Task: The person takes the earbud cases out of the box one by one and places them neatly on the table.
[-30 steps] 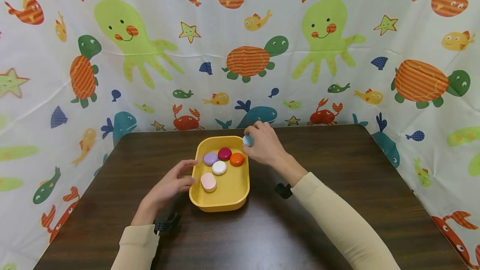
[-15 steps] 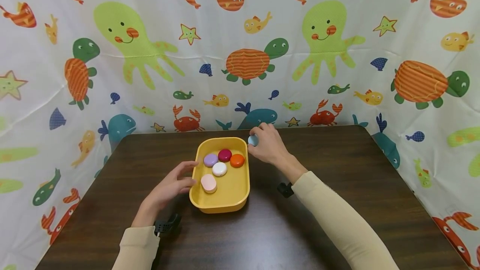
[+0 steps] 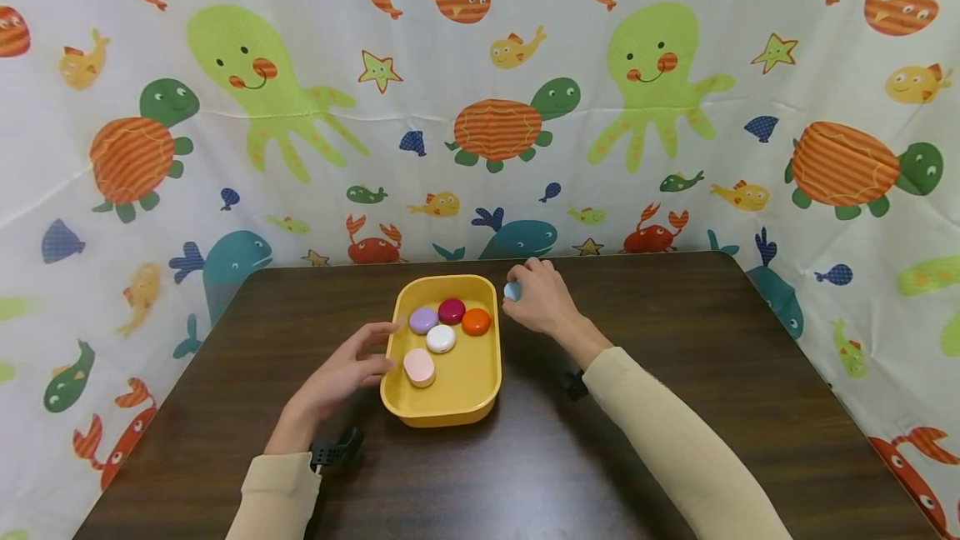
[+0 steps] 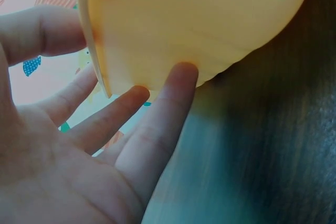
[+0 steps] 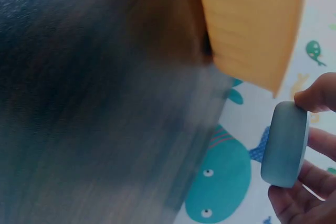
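Note:
My right hand [image 3: 543,298] pinches a light blue rounded disc [image 5: 285,144] by its edges, between thumb and fingertips. Hand and disc hang just outside the back right corner of a yellow tub [image 3: 441,419], above the table. At the tub's left side, my left hand [image 3: 343,369] rests loosely extended fingers against the outer wall; in the left wrist view the fingertips [image 4: 184,72] meet that wall below the rim. Inside the tub lie a lilac disc [image 3: 423,321], a crimson one [image 3: 452,311], an orange one [image 3: 476,322], a white one [image 3: 441,338] and a taller pale pink piece [image 3: 419,367].
The tub stands on a dark brown wooden table [image 3: 675,340]. Behind the table and at both sides hangs a white cloth [image 3: 435,48] printed with sea animals. Black wrist straps show on the left wrist [image 3: 335,448] and the right wrist [image 3: 574,384].
My right hand has moved a little to the right and toward me with the light blue disc, away from the tub's back right corner. The left hand stays at the tub's side.

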A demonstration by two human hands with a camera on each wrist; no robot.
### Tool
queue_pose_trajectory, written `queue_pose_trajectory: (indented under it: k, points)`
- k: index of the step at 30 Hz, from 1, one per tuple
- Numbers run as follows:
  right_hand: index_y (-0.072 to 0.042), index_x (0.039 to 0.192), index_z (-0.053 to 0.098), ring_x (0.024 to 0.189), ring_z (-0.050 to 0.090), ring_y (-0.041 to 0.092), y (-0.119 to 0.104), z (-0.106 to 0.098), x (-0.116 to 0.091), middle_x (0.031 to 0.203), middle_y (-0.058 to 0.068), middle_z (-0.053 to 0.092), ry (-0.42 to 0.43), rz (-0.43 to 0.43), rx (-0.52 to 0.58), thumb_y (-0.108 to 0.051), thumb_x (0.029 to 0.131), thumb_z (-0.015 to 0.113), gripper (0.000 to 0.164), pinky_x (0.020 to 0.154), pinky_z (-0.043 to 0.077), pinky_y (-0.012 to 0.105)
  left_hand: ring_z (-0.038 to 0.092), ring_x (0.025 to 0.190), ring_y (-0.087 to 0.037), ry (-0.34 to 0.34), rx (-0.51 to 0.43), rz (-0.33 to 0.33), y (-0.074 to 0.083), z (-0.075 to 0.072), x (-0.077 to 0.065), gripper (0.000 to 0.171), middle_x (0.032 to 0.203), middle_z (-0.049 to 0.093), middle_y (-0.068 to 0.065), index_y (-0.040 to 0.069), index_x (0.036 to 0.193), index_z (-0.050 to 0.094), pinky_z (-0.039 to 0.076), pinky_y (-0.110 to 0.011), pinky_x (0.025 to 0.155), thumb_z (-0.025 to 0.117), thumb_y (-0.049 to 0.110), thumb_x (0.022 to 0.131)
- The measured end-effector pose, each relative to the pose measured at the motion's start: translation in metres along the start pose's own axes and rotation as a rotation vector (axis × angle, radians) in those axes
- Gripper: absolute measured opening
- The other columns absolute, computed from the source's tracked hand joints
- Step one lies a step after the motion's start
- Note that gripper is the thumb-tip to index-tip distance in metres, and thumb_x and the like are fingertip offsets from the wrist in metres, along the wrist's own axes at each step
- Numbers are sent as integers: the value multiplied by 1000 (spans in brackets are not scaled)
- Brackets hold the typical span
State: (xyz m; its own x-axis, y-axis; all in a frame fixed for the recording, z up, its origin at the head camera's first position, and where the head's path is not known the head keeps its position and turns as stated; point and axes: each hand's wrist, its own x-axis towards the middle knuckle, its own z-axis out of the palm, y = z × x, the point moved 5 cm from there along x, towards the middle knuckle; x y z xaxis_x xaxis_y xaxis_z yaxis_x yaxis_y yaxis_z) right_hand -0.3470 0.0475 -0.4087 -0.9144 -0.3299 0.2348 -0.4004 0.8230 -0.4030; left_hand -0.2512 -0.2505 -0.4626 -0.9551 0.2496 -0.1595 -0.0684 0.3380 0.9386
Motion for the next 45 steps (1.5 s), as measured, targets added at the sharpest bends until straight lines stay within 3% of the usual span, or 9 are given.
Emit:
queue_pose_trajectory:
  k: [25,45]
  points:
    - [-7,118,69,105,51,32,25,37,5,119,14,60,-88,47,-18,-28,90,74,36,92,49,44,52,130,-42,-10,13,9,-3,-7,10,62,159,27,-23,10,153,34,50,-50,103,64,17,99]
    - [-6,117,69,103,51,31,29,46,3,115,13,60,-149,51,18,-26,90,75,35,88,50,42,50,131,-42,-1,19,-1,-3,-8,10,63,160,27,-22,12,153,35,50,-50,103,65,20,98]
